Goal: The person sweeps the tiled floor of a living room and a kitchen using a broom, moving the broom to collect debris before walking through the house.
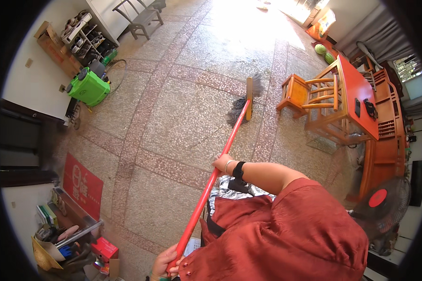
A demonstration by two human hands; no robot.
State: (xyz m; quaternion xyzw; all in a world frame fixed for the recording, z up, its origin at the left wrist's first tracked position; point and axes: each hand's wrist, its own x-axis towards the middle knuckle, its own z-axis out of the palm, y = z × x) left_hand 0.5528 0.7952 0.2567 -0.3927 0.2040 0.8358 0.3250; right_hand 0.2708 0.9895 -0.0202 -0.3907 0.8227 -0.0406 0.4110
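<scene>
A push broom with a long red handle [203, 202] slants from the lower edge up toward the middle of the floor. Its head is a yellowish block [249, 96] with grey and dark bristles [237, 111], which rest at or near the floor. Partway along the handle, my right hand [222, 162] is wrapped round it, with a black watch and a bracelet on the wrist. Near the handle's end at the bottom, my left hand [165, 260] is closed on it, partly cut off by the frame edge.
Right of the broom head stands a wooden chair [295, 91] at a red-topped table [356, 96]. A fan [384, 201] is close by my right side. At the left are a green tank sprayer [89, 88], a shoe rack [86, 42] and a red mat [83, 185]. Two watermelons [324, 53] lie far right.
</scene>
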